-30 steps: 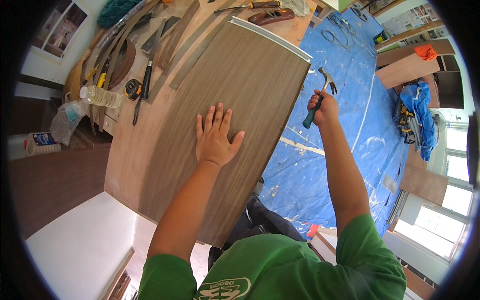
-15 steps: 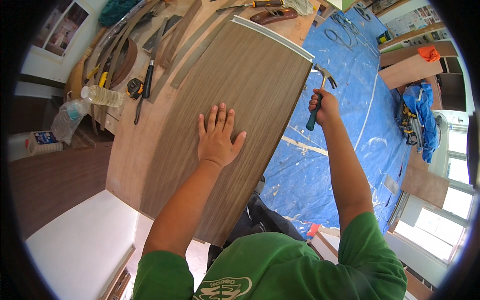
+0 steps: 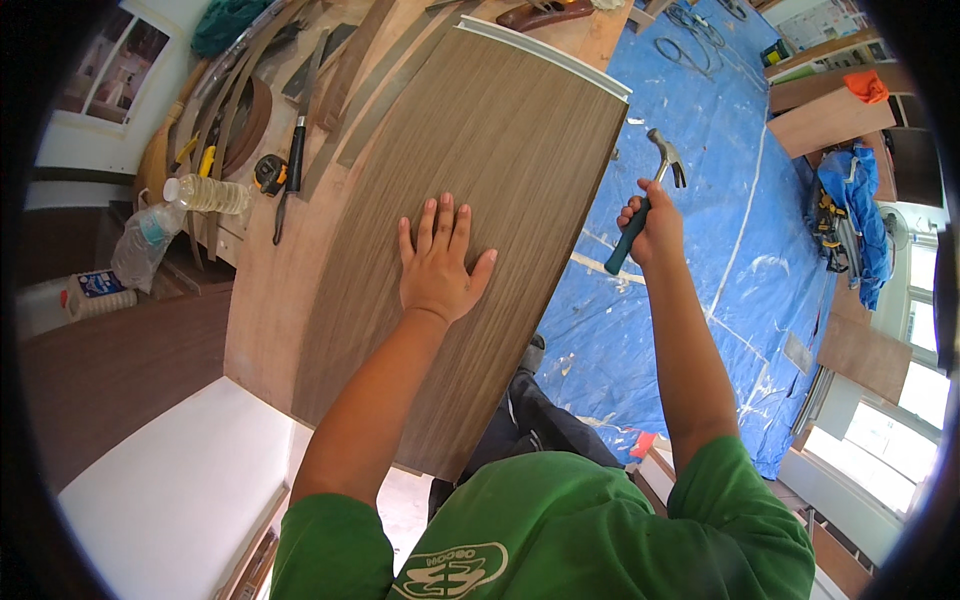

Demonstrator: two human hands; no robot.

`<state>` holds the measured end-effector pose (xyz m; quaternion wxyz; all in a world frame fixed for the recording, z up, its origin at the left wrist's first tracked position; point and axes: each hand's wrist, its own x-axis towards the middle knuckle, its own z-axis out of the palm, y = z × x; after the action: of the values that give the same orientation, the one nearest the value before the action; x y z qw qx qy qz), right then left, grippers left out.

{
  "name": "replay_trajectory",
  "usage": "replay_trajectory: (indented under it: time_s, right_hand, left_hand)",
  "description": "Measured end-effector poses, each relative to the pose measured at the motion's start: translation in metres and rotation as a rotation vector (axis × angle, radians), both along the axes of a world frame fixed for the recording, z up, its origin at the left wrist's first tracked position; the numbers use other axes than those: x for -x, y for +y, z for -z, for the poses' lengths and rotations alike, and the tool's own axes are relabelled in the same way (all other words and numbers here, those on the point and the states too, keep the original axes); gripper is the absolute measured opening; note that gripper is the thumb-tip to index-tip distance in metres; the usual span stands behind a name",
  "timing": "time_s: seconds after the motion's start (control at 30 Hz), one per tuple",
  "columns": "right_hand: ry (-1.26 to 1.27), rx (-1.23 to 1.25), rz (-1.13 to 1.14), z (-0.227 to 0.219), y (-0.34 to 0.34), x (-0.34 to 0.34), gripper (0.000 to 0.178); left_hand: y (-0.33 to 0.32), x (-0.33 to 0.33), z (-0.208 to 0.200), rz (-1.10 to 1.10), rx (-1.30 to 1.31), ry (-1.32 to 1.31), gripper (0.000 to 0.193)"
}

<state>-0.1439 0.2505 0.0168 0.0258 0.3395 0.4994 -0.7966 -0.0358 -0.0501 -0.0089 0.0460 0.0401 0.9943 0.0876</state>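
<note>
A long brown wood-grain panel (image 3: pixel 500 160) lies across the workbench, its right edge standing out over the floor. My left hand (image 3: pixel 443 265) rests flat on the panel's face, fingers spread. Off the panel's right edge, my right hand (image 3: pixel 655 225) is wrapped round the dark green handle of a claw hammer (image 3: pixel 627 243). The hammer's metal head points up and away, apart from the panel. Along the panel's far end runs a white strip (image 3: pixel 545 55).
Left of the panel lie a tape measure (image 3: pixel 270 174), a black-handled tool (image 3: pixel 296 160), a clear bottle (image 3: pixel 215 195) and several thin strips. A hand plane (image 3: pixel 545 13) sits beyond the far end. A blue sheet (image 3: pixel 700 330) covers the floor at right, with coiled cable (image 3: pixel 690 45) on it.
The hammer has tilted further, its head swinging to the right and its handle end to the left. My left hand stays flat on the panel. The whole view has shifted slightly.
</note>
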Motion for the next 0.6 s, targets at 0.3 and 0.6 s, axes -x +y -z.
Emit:
replay_trajectory:
  time_s: [0.3,0.6]
  right_hand:
    - [-0.037,0.11,0.08,0.022,-0.004,-0.011,0.025]
    - [-0.035,0.018,0.01,0.02,-0.017,-0.025,0.023]
  left_hand:
    - [0.003,0.002,0.0,-0.009,0.016,0.0,0.077]
    - [0.003,0.001,0.002,0.0,0.035,0.005,0.077]
